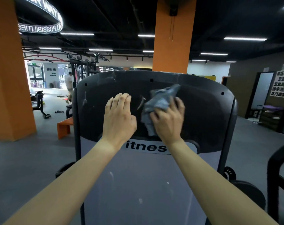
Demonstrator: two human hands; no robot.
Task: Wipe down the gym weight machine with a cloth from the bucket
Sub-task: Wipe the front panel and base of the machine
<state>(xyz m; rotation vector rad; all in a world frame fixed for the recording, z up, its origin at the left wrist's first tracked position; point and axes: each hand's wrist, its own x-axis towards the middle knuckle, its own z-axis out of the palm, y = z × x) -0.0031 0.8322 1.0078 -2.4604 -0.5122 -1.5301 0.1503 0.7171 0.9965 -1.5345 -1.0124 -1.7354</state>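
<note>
– Grey-blue cloth (159, 108), crumpled and soft, is bunched against the top of a gym weight machine (147, 189). Where exactly does it sit?
– On the dark, rounded plastic cover (203, 114), right of centre, one corner sticking up and a tail hanging down. The right hand (169, 122) grips it, fingers curled over the folds, pressing it to the cover.
– And the other hand?
– The left hand (118, 117) lies flat on the same cover just beside the cloth, fingers straight and close together, holding nothing.
– How does the surface look?
– Matt black and smooth, with pale smears and scratches towards its upper left and small holes along the rim. Below it a flat grey panel (130, 208) carries the letters "itnes" and a few white specks.
– Beyond the machine?
– Grey floor (40, 151), an orange pillar (172, 46) behind, a low orange bench (64, 127) at left, and a person (69, 83) far off near a bright doorway.
</note>
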